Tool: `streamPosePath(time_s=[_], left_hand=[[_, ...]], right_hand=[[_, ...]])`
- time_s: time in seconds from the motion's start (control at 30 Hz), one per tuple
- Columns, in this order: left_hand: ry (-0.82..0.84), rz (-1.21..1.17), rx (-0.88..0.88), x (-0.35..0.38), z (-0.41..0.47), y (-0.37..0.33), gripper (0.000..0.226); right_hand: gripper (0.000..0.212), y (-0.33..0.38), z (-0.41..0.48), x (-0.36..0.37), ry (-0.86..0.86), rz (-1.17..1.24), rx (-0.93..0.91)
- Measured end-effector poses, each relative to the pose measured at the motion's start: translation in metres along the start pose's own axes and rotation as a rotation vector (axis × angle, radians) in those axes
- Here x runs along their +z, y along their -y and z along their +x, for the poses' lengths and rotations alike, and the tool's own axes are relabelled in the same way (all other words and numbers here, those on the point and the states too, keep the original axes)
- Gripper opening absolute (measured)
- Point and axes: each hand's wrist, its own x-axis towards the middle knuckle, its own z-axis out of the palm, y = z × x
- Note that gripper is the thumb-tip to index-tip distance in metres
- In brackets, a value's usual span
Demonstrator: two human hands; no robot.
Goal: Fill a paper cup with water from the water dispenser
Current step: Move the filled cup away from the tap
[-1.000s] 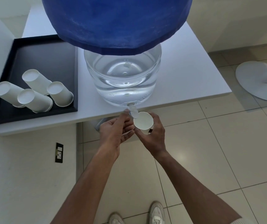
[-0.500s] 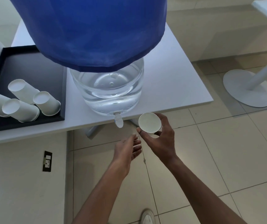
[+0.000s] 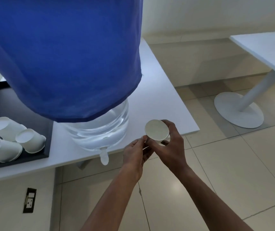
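A white paper cup (image 3: pixel 156 130) is upright in my right hand (image 3: pixel 171 147), its open mouth facing me; I cannot tell how much water is in it. My left hand (image 3: pixel 134 155) touches the cup's lower side, thumb and fingertips pinching near its base. The cup is to the right of the small clear tap (image 3: pixel 104 156) and a little above it, not under it. The tap hangs over the table edge from the clear water jug (image 3: pixel 100 130), which is under a blue cloth cover (image 3: pixel 66 55).
The jug stands on a white table (image 3: pixel 158 97). A black tray (image 3: pixel 17 105) to the left holds several white paper cups (image 3: pixel 30 142) lying on their sides. A second white table (image 3: pixel 266 47) on a round base (image 3: pixel 238 110) is at the right. A wall socket (image 3: pixel 30 200) is low on the left.
My left hand let go of the tap, dropped, then rose to the cup's base. My right hand carried the cup from under the tap to the right and upward.
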Motion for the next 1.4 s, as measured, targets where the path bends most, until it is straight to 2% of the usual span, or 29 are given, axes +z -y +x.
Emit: streamPosePath(time_s=[0.17,0.53,0.93,1.1,1.27,1.4], left_hand=[[-0.072,0.034,0.014,0.023,0.025,-0.004,0.018],[-0.198,0.134,-0.014,0.041,0.084,-0.007,0.009],[-0.221,0.170,-0.011,0.048,0.109,-0.006,0.016],[-0.177,0.155,-0.002,0.051,0.112,-0.002,0.032],[-0.177,0.168,0.018,0.049,0.114,0.000,0.038],[-0.185,0.157,0.010,0.047,0.118,0.001,0.036]], right_hand=[[0.060,-0.015,0.025,-0.006,-0.004,0.018,0.041],[0.062,-0.052,0.069,0.006,-0.013,-0.114,0.072],[0.063,-0.071,0.092,0.016,-0.070,-0.162,0.136],[0.063,-0.073,0.093,0.019,-0.094,-0.158,0.152],[0.067,-0.075,0.093,0.022,-0.101,-0.147,0.156],[0.068,-0.085,0.086,0.020,-0.097,-0.140,0.177]])
